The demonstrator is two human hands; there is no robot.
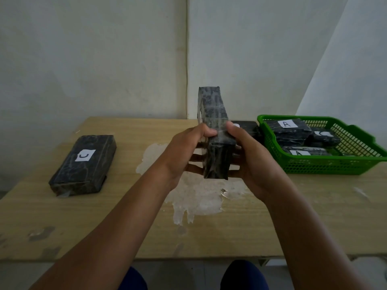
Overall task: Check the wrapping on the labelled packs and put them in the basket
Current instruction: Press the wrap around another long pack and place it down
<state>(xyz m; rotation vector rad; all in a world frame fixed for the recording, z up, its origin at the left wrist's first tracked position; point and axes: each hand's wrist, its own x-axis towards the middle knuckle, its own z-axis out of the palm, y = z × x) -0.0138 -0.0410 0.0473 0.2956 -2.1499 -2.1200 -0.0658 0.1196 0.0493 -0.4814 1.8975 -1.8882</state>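
Observation:
A black wrapped pack (213,114) is held on edge above the table's middle, its narrow side towards me and its label hidden. My left hand (186,149) grips its left side and my right hand (249,155) grips its right side, thumbs on top. Another black pack (83,164) with a white label reading "C" lies flat at the table's left. The green basket (326,164) at the right holds several black packs, two showing "A" labels (288,123). One more dark pack (246,127) lies on the table just behind my right hand, beside the basket.
The wooden table (125,216) has a large pale patch of peeled surface (194,195) under my hands. A white wall stands close behind it. My knees in blue show below the front edge.

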